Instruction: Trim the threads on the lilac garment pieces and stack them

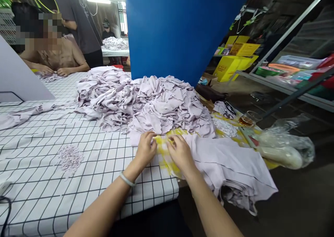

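Note:
A big heap of pale lilac fabric pieces (pixel 146 99) lies on the table with the black-and-white grid cloth (pixel 86 181). My left hand (pixel 145 149), with a bangle on the wrist, is curled at the near foot of the heap, fingers closed on the edge of a lilac piece. My right hand (pixel 180 153) sits close beside it on a yellow-checked patch (pixel 164 157), fingers bent and pinching something small I cannot make out. A flat stack of lilac fabric (pixel 229 164) lies right of my right hand and hangs over the table edge.
A small pile of lilac scraps (pixel 70 157) lies at the left. A person sits at the far left handling fabric (pixel 49 77); others stand behind. A blue panel (pixel 180 31) rises behind the heap. A glass (pixel 247 119), plastic bags (pixel 284 144) and shelves (pixel 294 80) are on the right.

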{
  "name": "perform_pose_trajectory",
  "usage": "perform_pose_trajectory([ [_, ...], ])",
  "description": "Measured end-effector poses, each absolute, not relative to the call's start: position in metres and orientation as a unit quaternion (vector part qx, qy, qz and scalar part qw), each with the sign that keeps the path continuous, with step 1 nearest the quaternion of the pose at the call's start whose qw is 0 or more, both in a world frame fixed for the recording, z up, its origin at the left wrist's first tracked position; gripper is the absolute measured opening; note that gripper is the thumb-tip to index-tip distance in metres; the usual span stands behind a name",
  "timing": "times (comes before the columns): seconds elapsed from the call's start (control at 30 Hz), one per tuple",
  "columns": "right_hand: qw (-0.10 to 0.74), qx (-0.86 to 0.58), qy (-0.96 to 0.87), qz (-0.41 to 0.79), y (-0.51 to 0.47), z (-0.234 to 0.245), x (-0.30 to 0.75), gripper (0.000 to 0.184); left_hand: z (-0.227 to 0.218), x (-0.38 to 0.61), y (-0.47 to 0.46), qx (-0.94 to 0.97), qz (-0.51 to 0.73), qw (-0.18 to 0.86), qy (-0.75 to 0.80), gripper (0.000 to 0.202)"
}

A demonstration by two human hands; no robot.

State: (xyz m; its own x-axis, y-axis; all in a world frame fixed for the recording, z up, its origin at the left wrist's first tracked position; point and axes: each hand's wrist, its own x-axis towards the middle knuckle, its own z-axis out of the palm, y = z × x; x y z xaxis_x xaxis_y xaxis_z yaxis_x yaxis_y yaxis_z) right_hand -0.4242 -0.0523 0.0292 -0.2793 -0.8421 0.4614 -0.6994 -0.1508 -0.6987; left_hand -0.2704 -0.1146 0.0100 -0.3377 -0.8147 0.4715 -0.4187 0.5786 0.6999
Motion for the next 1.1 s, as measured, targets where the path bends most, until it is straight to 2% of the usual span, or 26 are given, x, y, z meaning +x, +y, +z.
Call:
perform_pose_trajectory([
  [0.1,0.024,-0.571,0.697,-0.434,-0.118,0.021,-0.407,0.009,0.012,-0.232,-0.127,0.418,-0.301,0.399,-0.759,0.017],
  [0.17,0.004,-0.579,0.690,-0.435,-0.126,0.026,-0.395,0.010,0.023,-0.213,-0.128,0.441,-0.411,0.388,-0.697,0.020],
  [0.27,0.001,-0.697,0.566,-0.440,-0.088,0.038,-0.358,0.014,0.040,-0.183,-0.119,0.454,-0.588,0.380,-0.550,0.042],
  [0.37,0.083,-0.827,0.423,-0.361,-0.027,0.039,-0.307,0.020,0.041,-0.150,-0.106,0.447,-0.650,0.337,-0.514,0.067],
  [0.43,0.147,-0.856,0.380,-0.318,0.010,0.031,-0.280,0.023,0.031,-0.127,-0.097,0.463,-0.624,0.301,-0.553,0.075],
  [0.5,0.192,-0.859,0.362,-0.307,0.033,0.019,-0.269,0.025,0.018,-0.107,-0.089,0.503,-0.558,0.283,-0.596,0.061],
  [0.57,0.206,-0.846,0.376,-0.317,0.041,0.008,-0.277,0.029,0.008,-0.092,-0.080,0.555,-0.441,0.288,-0.644,0.047],
  [0.67,0.143,-0.800,0.470,-0.344,0.020,-0.002,-0.312,0.037,0.006,-0.087,-0.061,0.570,-0.212,0.288,-0.740,0.038],
  [0.77,0.063,-0.764,0.555,-0.323,-0.026,-0.004,-0.348,0.039,0.006,-0.093,-0.038,0.506,-0.109,0.200,-0.832,0.048],
  [0.87,0.062,-0.804,0.520,-0.283,-0.072,0.000,-0.364,0.028,-0.002,-0.094,-0.027,0.506,-0.091,0.162,-0.842,0.038],
  [0.97,0.088,-0.800,0.489,-0.336,-0.092,0.017,-0.369,0.015,-0.001,-0.078,-0.032,0.526,-0.145,0.207,-0.812,0.033],
  [1.03,0.122,-0.756,0.496,-0.408,-0.087,0.041,-0.372,0.011,0.019,-0.060,-0.035,0.537,-0.231,0.250,-0.772,0.025],
  [1.1,0.191,-0.702,0.494,-0.477,-0.070,0.075,-0.376,0.008,0.058,-0.042,-0.032,0.552,-0.322,0.298,-0.709,0.019],
])
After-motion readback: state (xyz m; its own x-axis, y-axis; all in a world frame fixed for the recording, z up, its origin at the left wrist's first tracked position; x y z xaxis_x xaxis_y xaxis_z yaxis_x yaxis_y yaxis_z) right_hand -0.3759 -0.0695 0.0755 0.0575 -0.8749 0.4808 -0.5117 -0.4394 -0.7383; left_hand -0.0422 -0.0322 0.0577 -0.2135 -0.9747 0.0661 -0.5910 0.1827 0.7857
